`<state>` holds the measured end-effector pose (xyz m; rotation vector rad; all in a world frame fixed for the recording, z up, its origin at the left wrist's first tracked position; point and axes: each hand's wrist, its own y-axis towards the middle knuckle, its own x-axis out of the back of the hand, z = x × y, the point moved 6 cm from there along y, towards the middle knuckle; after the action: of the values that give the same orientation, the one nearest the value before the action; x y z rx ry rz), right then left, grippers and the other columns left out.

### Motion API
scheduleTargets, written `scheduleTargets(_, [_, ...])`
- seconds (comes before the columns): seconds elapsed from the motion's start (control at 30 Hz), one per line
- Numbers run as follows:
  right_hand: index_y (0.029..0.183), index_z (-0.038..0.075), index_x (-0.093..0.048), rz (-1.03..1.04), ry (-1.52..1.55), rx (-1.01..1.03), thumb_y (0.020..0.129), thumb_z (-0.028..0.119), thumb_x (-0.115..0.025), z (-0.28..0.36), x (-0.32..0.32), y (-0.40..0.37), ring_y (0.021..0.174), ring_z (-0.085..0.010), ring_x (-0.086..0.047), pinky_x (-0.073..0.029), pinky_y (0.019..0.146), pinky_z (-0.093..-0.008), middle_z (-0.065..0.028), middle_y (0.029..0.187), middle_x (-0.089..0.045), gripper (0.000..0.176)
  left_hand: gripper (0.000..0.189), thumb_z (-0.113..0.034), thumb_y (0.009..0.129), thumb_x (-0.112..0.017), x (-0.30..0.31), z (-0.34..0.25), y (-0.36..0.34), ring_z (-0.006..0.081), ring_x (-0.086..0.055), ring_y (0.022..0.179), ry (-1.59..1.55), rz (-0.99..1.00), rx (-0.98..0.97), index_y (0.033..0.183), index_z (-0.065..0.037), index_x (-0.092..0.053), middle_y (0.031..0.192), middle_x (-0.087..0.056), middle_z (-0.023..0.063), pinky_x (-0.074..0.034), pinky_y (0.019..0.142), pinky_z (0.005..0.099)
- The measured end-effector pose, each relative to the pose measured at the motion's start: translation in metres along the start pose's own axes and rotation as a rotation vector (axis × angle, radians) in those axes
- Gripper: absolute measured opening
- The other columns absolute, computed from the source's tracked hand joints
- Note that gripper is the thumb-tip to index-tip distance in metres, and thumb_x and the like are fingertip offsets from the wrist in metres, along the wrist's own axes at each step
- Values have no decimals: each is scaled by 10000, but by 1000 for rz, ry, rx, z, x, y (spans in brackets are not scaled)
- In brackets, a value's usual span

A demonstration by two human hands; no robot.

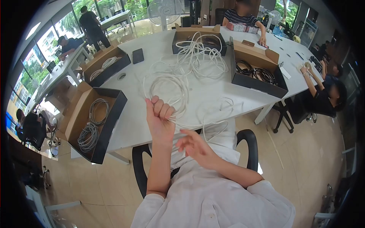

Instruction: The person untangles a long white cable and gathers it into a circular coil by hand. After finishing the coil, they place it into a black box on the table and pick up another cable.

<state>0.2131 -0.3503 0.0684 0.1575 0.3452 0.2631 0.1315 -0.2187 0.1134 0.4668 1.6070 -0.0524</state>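
Observation:
My left hand (160, 121) is closed around the lower side of a looped coil of white cable (185, 99), held above the front of the white table. My right hand (195, 147) is a little lower and to the right, its fingers loosely bent and apart, with nothing visible in them. From the coil, a loose white cable length (217, 122) trails rightward past the table's front edge, just above my right hand. A tangled heap of white cable (199, 57) lies beyond the coil and spills from an open box (177, 47).
At left, one open box (110, 131) holds grey coiled cables and another box (118, 64) holds white cable. A box with black cables (260, 86) stands at right. A dark phone (138, 56) lies on the table (133, 95). Other people sit around it.

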Motion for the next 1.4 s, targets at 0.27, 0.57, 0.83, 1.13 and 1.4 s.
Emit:
scheduleTargets(0.27, [1431, 56, -284, -360, 59, 265, 1038, 296, -335, 55, 44, -5, 1219, -186, -463, -387, 968, -330, -116, 1333, -481, 464, 284, -335, 1022, -404, -2, 6, -27, 61, -180, 474, 118, -27, 151, 856, -106, -427, 597, -191, -64, -244, 468, 226])
scheduleTargets(0.57, [1385, -19, -373, -442, -200, 258, 1040, 307, -323, 81, 42, -9, 753, -127, -602, -502, 692, -262, -108, 1070, -581, 477, 336, -397, 1014, -401, 6, 53, -38, 52, -187, 471, 564, 63, 437, 835, -117, -443, 586, -185, -80, -230, 449, 227])
scheduleTargets(0.83, [1071, -32, -521, -422, -31, 166, 1023, 305, -406, 68, 59, -5, 436, -39, -319, -393, 493, -239, 45, 559, -390, 359, 329, -371, 1014, -413, 4, 57, -37, 63, -302, 510, 860, 202, 322, 835, -95, -413, 617, -324, -50, -337, 520, 237])
scheduleTargets(1.13, [979, -7, -581, -257, -777, 118, 968, 200, -529, 121, 35, -22, 501, -185, -418, -367, 507, -300, -100, 596, -491, 214, 244, -158, 693, -735, -25, 49, -35, 269, -402, 1132, 1579, 667, -317, 908, -68, -661, 1264, -426, 151, -395, 872, 352])
scheduleTargets(1.4, [1013, -1, -605, -167, -848, 105, 936, 154, -569, 141, 20, -40, 524, -173, -434, -371, 514, -280, -100, 635, -535, 177, 475, -92, 573, -805, -29, 49, -41, 229, -507, 984, 1435, 656, -413, 1006, -93, -610, 1182, -486, 144, -440, 807, 343])
